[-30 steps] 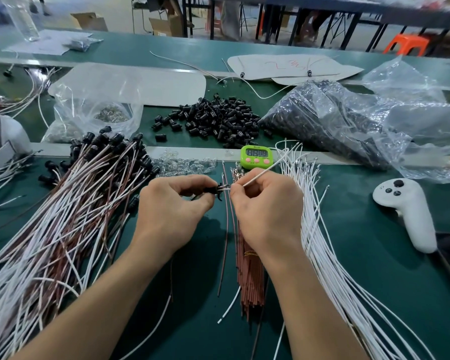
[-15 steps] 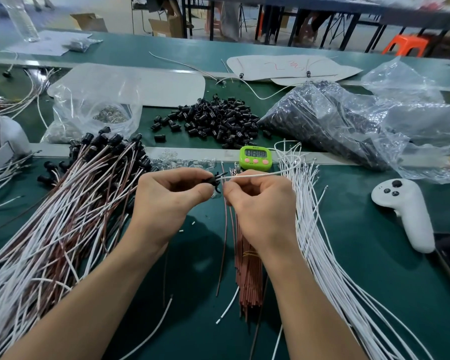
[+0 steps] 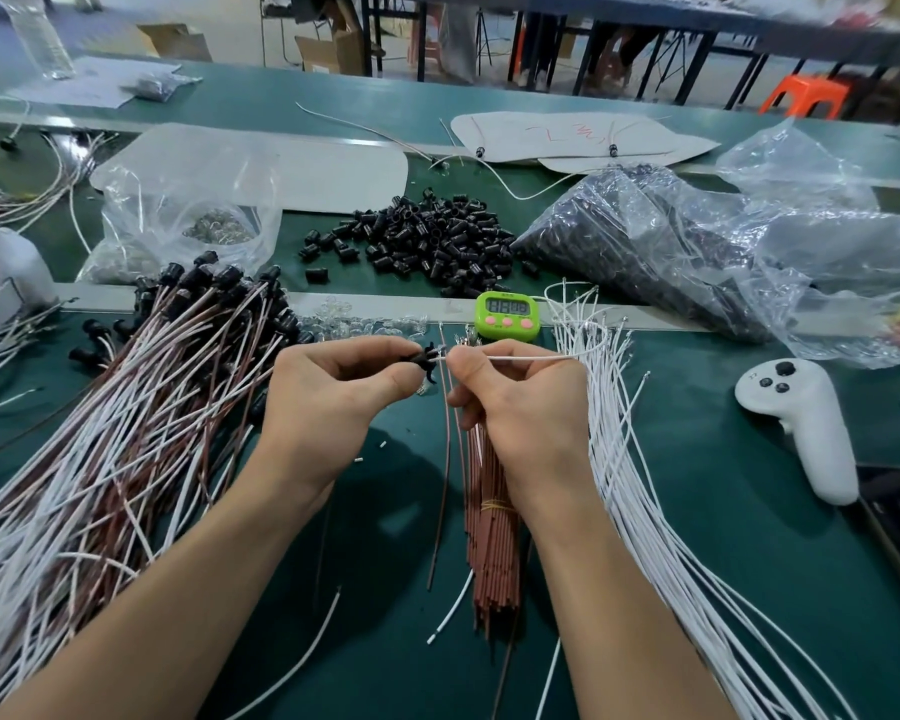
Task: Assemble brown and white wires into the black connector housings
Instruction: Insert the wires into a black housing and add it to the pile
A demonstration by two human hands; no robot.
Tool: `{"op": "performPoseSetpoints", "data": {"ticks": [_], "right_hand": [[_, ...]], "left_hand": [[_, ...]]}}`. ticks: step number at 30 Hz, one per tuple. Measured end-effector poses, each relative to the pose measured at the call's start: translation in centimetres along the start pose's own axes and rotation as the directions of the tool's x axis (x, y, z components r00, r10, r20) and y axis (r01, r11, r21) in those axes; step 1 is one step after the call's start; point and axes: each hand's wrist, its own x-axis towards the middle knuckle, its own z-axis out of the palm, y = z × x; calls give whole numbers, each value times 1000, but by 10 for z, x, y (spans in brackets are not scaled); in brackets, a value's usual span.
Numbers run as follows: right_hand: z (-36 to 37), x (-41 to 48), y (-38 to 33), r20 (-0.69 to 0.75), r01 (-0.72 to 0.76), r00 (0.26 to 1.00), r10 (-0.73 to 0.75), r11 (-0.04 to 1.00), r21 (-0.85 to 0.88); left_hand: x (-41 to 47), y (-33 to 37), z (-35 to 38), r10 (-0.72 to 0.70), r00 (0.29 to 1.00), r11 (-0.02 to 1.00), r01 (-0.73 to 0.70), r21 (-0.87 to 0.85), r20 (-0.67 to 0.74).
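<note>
White wire [image 3: 515, 358] pinched in right hand [image 3: 520, 407], black housing [image 3: 423, 359] pinched in left hand [image 3: 333, 402] alongside; skewed push could buckle that tip.

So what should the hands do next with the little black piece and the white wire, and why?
Probably push the white wire into the black connector housing. The left hand pinches the housing, the right hand pinches the wire close to its tip, and that tip sits right at the housing.
</note>
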Motion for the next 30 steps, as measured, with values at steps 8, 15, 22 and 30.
{"op": "performPoseSetpoints", "data": {"ticks": [8, 15, 22, 30], "right_hand": [[-2, -2, 0, -83, 101, 988, -129, 955, -278], [3, -3, 2, -13, 84, 996, -89, 969, -230], [1, -5, 2, 73, 39, 997, -27, 986, -163], [1, -2, 1, 35, 1, 999, 7, 976, -219]], "left_hand": [[-2, -2, 1, 29, 999, 996, -32, 84, 35], [-2, -4, -4, 148, 986, 956, -162, 246, 74], [0, -5, -7, 106, 991, 960, -124, 251, 86], [-2, -6, -1, 97, 995, 965, -95, 243, 2]]}}
